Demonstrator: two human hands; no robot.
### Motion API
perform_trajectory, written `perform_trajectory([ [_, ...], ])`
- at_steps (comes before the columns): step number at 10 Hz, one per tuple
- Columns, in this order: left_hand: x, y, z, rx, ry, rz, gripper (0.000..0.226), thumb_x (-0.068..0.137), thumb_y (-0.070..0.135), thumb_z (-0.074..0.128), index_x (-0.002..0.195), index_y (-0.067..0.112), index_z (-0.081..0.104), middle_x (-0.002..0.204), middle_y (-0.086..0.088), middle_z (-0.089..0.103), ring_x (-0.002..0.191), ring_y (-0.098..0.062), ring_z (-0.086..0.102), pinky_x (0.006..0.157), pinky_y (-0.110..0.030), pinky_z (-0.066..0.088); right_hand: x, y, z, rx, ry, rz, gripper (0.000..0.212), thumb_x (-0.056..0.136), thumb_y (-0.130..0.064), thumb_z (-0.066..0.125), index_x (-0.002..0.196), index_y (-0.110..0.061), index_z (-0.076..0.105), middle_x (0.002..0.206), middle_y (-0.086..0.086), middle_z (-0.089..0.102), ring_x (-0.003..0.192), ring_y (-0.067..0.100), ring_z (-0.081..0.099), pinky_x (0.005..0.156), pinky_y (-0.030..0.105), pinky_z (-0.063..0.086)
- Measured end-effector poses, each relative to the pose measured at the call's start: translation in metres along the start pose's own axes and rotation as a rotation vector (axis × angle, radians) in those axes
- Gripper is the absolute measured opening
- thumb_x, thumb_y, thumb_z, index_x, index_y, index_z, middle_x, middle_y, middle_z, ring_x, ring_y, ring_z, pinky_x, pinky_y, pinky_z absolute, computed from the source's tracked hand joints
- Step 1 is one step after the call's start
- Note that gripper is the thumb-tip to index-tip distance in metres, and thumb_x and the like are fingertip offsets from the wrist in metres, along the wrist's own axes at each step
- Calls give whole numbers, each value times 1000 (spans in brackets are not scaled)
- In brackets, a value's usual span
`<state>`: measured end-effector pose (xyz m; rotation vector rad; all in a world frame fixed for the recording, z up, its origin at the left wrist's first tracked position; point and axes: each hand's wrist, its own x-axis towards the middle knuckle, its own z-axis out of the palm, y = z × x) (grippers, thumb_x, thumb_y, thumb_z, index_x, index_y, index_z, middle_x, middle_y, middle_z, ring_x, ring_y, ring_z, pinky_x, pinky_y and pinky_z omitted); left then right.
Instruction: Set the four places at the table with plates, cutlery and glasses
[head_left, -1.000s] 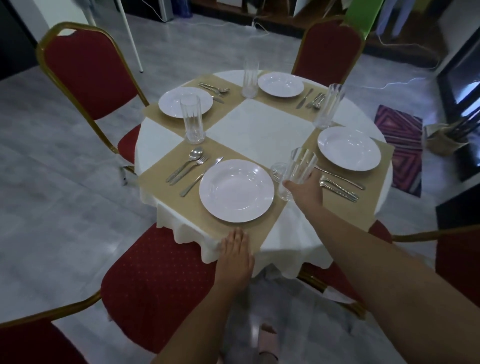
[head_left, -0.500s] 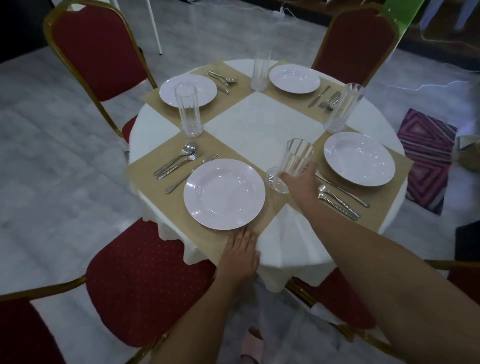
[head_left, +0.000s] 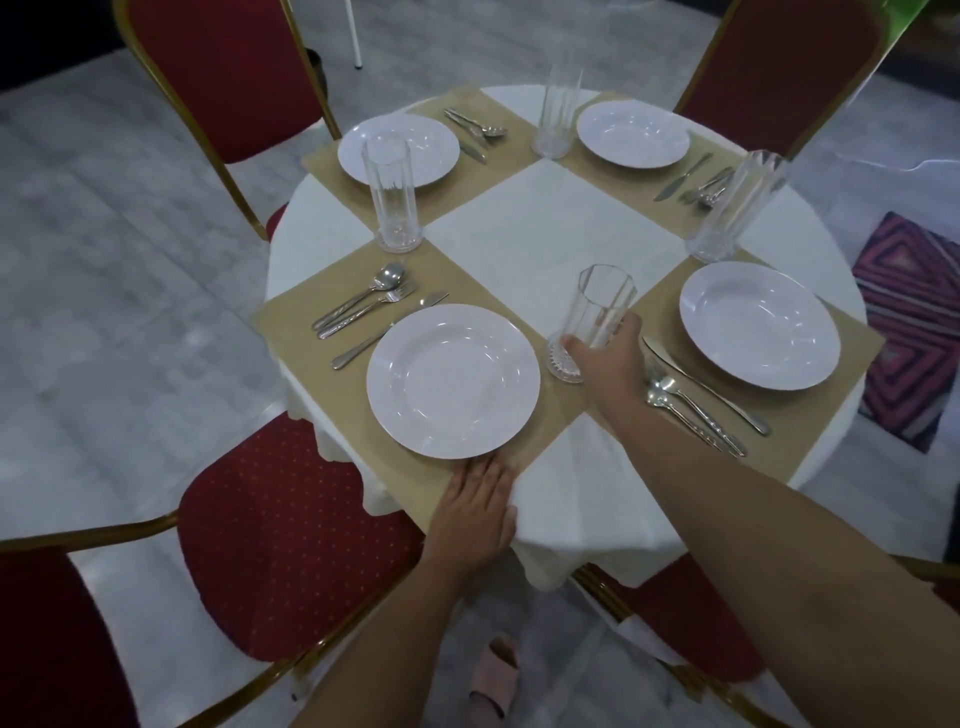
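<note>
**Fourth glass gripped at the near corner of the setting**

At the near edge of the surface (head_left: 587, 499), the left hand (head_left: 475, 506) lies flat, palm down and fingers spread, holding nothing, on the corner of the tan placemat (head_left: 540, 431); its fingertips touch the rim of the nearest plate (head_left: 453, 380). Just beyond and to the right, the right hand (head_left: 605, 358) has its grip closed around the lower part of a clear fluted glass (head_left: 597, 317). The glass stands slightly tilted, its base on the mat corner just right of that plate.

Right of this grip lie a knife (head_left: 701, 382) and further cutlery (head_left: 691, 413), partly hidden by the forearm, and past them the right-hand plate (head_left: 759, 325). Left of the grip, across the nearest plate, lie a spoon (head_left: 363, 296), a fork (head_left: 371, 310) and a knife (head_left: 387, 330).

Farther from the grip, one tall glass (head_left: 392, 195) stands at the left, just beyond the spoon, and another (head_left: 735, 208) stands beyond the right-hand plate. At the far side are two more plates (head_left: 399, 149) (head_left: 632, 133), each with cutlery beside it, and a glass (head_left: 557, 117) between them. Red chairs with gold frames (head_left: 228, 78) ring the round surface.
</note>
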<state>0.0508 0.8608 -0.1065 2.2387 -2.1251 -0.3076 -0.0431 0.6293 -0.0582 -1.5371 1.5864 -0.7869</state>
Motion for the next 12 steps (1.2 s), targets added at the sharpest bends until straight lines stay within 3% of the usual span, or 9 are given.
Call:
perform_trajectory([
  [2, -1, 1, -1, 10, 17, -11, 53, 93, 35, 31, 132, 10, 58, 139, -9, 54, 132, -27, 49, 106, -50, 43, -3, 7, 3, -60, -29, 41, 75, 72, -41, 78, 127, -19, 33, 119, 6, 60, 104, 27, 59, 81, 37, 50],
  [5, -1, -1, 2, -5, 16, -15, 53, 94, 36, 31, 135, 11, 55, 141, -9, 53, 134, -26, 47, 108, -49, 39, -4, 8, 4, -104, -56, 25, 66, 75, -41, 78, 120, -14, 39, 116, 6, 61, 101, 26, 60, 75, 33, 46],
  [7, -1, -2, 0, -27, 18, -2, 54, 95, 35, 31, 137, 9, 52, 143, -10, 50, 135, -27, 45, 109, -49, 39, -9, 6, -2, -65, -73, 28, 70, 75, -40, 78, 129, -17, 40, 119, 0, 61, 101, 21, 59, 77, 31, 45],
  [8, -2, -2, 1, -51, -10, 5, 54, 99, 34, 29, 147, 10, 35, 154, -10, 33, 145, -28, 26, 118, -51, 20, -27, 5, -8, -114, -46, 9, 54, 82, -39, 68, 128, -21, 45, 118, -4, 58, 101, 15, 54, 76, 29, 39],
  [9, 0, -4, 3, -57, -87, 6, 57, 102, 34, 21, 153, 11, 14, 161, -9, 12, 149, -27, 5, 121, -46, -1, -53, 13, -13, -272, -39, -12, 23, 85, -25, 50, 107, -20, 50, 104, 0, 59, 102, 28, 58, 68, 31, 39],
  [10, 0, -8, -3, -39, -111, 40, 58, 102, 34, 17, 154, 10, 8, 162, -9, 7, 150, -25, 2, 122, -41, -1, -82, 27, -19, -480, -144, -3, 39, 93, -25, 46, 130, -15, 46, 139, 9, 46, 125, 34, 45, 87, 39, 42],
  [11, 0, -11, -8, -46, -97, 100, 58, 102, 38, 13, 154, 11, 9, 162, -9, 6, 150, -22, 1, 121, -38, -7, -111, 41, -25, -635, -233, 11, 58, 98, -36, 43, 151, -18, 29, 162, 5, 17, 144, 31, 24, 111, 43, 31],
  [12, -1, -11, -17, -41, -68, 197, 59, 101, 40, 10, 154, 13, 7, 162, -7, 3, 150, -21, -3, 116, -33, -13, -133, 44, -32, -753, -258, -18, 62, 99, -39, 39, 153, -16, 21, 163, 5, 10, 146, 30, 20, 115, 42, 25],
])
